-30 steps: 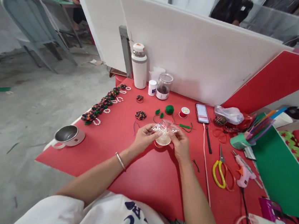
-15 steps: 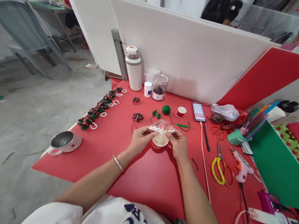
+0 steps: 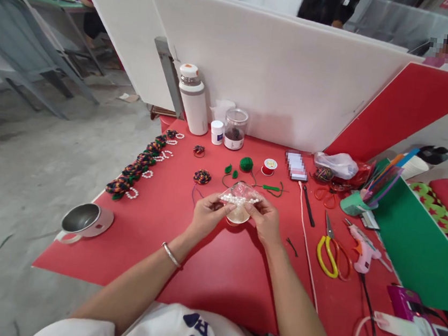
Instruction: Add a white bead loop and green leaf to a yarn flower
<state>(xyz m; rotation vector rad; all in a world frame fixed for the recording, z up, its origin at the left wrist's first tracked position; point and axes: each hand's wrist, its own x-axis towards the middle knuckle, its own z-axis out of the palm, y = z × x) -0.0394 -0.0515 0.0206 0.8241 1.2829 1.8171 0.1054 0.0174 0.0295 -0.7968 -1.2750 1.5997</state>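
Note:
My left hand [image 3: 210, 212] and my right hand [image 3: 265, 219] pinch the two sides of a clear plastic bag of white pearl beads [image 3: 239, 198]. Below it, partly hidden by the bag, sits a small round white container [image 3: 238, 216]. Beyond my hands lie a multicoloured yarn flower [image 3: 202, 176], a ball of green yarn [image 3: 246, 164], small green yarn leaves [image 3: 229, 168] and a green-handled crochet hook [image 3: 272, 188]. A red spool [image 3: 269, 166] stands behind the hook.
On the left, yarn flowers with pearl loops [image 3: 132, 194] form a row near a steel-lined mug [image 3: 87, 220]. A flask [image 3: 193, 100] and a jar [image 3: 235, 130] stand at the back. To the right are yellow-handled scissors [image 3: 328, 252], a glue gun [image 3: 362, 248] and a phone [image 3: 296, 166].
The view has shifted slightly, so most things sit a little further left. Both hands keep their hold on the bag, which has tilted and crumpled a little.

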